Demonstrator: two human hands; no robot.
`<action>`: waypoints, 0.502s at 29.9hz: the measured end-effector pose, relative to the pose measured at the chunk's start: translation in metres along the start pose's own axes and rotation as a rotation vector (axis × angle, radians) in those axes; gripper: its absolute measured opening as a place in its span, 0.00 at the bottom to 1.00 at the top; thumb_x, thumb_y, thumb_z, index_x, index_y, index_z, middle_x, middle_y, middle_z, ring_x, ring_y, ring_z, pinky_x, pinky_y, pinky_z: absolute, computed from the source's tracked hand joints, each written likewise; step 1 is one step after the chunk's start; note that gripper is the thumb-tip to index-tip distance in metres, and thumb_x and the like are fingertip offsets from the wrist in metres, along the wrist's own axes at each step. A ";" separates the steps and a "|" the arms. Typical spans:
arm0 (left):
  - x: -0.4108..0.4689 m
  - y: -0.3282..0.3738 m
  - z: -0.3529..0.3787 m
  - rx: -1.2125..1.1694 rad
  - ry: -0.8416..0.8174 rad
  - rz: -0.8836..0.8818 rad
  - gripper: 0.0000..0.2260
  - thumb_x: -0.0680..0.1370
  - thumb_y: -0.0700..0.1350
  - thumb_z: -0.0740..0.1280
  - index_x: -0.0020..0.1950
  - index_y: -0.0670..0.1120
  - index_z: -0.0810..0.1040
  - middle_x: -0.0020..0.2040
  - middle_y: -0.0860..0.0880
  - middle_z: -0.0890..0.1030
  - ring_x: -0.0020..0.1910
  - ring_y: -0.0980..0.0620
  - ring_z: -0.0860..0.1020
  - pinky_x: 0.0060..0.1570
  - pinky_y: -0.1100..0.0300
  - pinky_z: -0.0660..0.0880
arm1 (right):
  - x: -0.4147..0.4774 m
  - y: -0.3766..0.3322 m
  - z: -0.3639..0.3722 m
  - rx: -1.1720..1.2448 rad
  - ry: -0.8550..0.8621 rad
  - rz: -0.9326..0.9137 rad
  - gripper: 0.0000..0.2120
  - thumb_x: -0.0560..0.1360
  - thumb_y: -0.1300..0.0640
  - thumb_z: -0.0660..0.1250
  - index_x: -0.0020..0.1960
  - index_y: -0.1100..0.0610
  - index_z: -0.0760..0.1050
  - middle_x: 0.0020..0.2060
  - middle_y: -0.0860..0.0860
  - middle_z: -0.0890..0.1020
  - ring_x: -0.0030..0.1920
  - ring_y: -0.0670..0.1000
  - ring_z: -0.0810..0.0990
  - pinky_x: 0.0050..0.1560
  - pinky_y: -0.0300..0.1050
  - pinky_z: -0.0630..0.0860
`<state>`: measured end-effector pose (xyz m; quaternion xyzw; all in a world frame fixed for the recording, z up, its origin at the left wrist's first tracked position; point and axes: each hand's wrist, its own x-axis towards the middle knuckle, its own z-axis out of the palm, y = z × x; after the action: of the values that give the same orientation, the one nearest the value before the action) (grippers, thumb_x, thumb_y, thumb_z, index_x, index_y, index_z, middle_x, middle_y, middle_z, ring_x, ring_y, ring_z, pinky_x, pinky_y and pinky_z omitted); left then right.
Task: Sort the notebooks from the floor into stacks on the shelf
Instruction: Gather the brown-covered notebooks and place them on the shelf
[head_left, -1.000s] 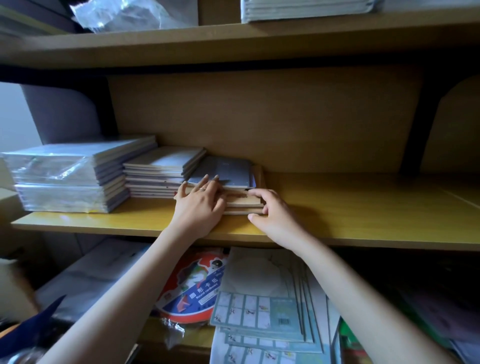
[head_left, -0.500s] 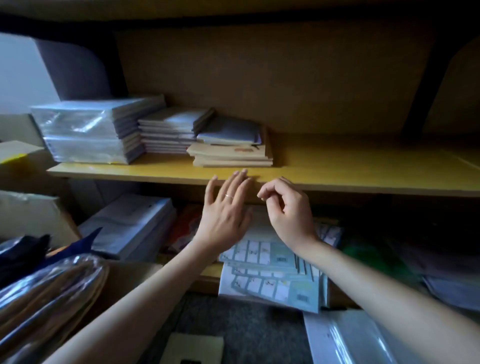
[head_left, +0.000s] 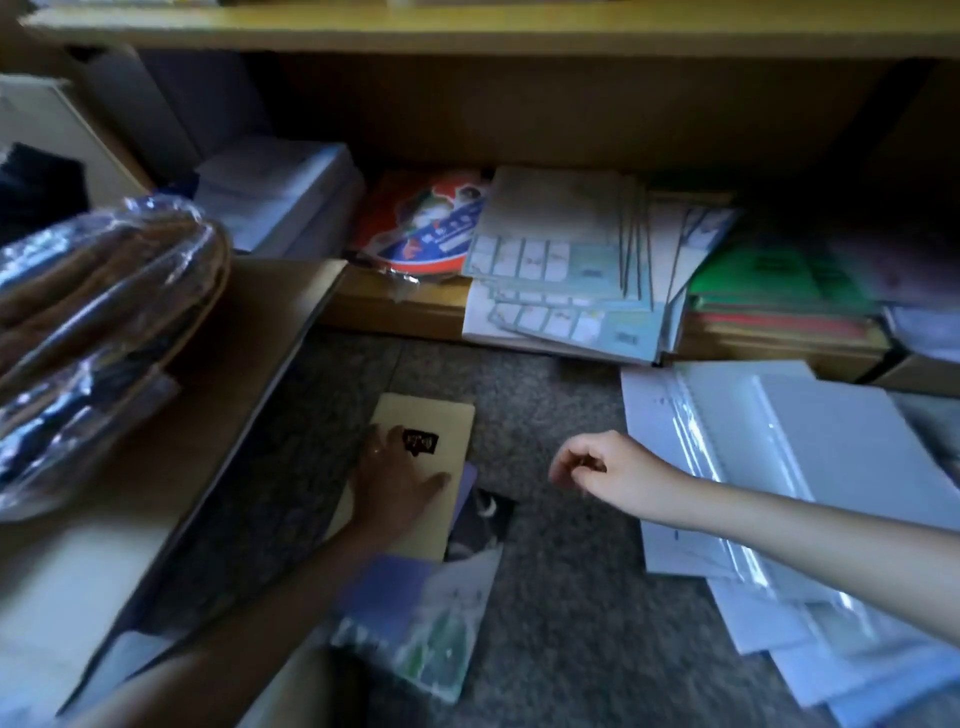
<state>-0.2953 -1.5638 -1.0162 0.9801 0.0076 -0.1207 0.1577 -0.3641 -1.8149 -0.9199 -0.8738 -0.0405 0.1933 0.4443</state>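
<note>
Left hand (head_left: 396, 480): fingers spread flat, resting on the tan notebook (head_left: 441, 415) lying on the carpeted floor (head_left: 545, 405), atop a purple notebook (head_left: 466, 486). 
Right hand (head_left: 609, 467): loosely curled, empty, held above the carpet, apart from the notebooks.

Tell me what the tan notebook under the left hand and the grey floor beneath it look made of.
Tan rectangular notebook: likely kraft paper or card cover, matte; it shows flat, unglossy colour with a black printed label. Grey floor: seemingly short-pile carpet, matte; its surface looks speckled and fuzzy, though blur leaves this uncertain.
</note>
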 end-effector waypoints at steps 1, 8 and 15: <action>0.000 -0.003 0.001 -0.059 -0.009 -0.069 0.44 0.69 0.61 0.71 0.76 0.44 0.53 0.75 0.39 0.54 0.73 0.40 0.56 0.69 0.48 0.58 | -0.002 0.004 0.004 0.007 -0.027 0.018 0.19 0.73 0.71 0.58 0.40 0.47 0.76 0.37 0.40 0.79 0.35 0.31 0.76 0.40 0.26 0.69; 0.004 0.000 -0.004 -0.203 -0.068 -0.219 0.60 0.55 0.59 0.80 0.76 0.48 0.46 0.73 0.39 0.55 0.73 0.38 0.54 0.68 0.41 0.57 | -0.010 0.028 0.035 0.052 -0.121 0.113 0.16 0.73 0.73 0.59 0.43 0.54 0.77 0.36 0.42 0.78 0.33 0.30 0.75 0.38 0.26 0.68; -0.016 0.027 -0.019 -0.012 0.109 -0.012 0.54 0.60 0.53 0.80 0.75 0.50 0.49 0.69 0.38 0.60 0.66 0.38 0.63 0.63 0.47 0.62 | -0.010 0.028 0.045 0.148 -0.145 0.194 0.16 0.74 0.73 0.58 0.43 0.55 0.76 0.34 0.47 0.78 0.28 0.35 0.75 0.34 0.31 0.69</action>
<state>-0.3052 -1.5831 -0.9867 0.9841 0.0229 -0.0682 0.1621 -0.3926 -1.7998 -0.9625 -0.8224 0.0265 0.3002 0.4826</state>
